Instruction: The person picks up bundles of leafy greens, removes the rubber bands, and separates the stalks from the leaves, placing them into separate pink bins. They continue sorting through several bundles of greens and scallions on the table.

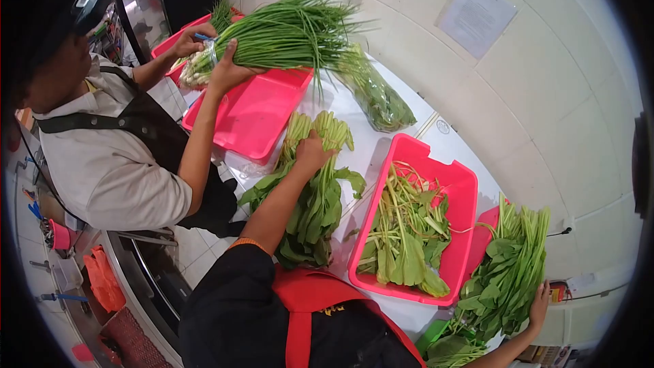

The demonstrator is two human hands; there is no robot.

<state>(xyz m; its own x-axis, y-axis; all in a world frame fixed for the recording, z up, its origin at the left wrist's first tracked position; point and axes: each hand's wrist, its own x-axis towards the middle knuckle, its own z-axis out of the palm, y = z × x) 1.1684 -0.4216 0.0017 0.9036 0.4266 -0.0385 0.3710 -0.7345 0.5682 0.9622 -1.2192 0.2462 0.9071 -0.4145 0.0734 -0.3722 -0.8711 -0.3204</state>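
My left hand (312, 152) lies on the pale stems of a pile of leafy greens (320, 204), its visible fingers apart. At the far right, my right hand (539, 304) touches the side of another bundle of greens (501, 269), fingers stretched out along it. Between my arms stands a pink basket (470, 215) holding loose leaves and stems (405, 232). Part of a green container (430, 335) shows under the right bundle's lower end.
On the left a co-worker (116, 157) holds a large bunch of green onions (272, 31) over an empty pink basket (255, 116). Bagged greens (381, 99) lie by the tiled wall (436, 61). Another pink container (163, 46) sits behind the co-worker's hands. A paper sheet (477, 15) hangs above.
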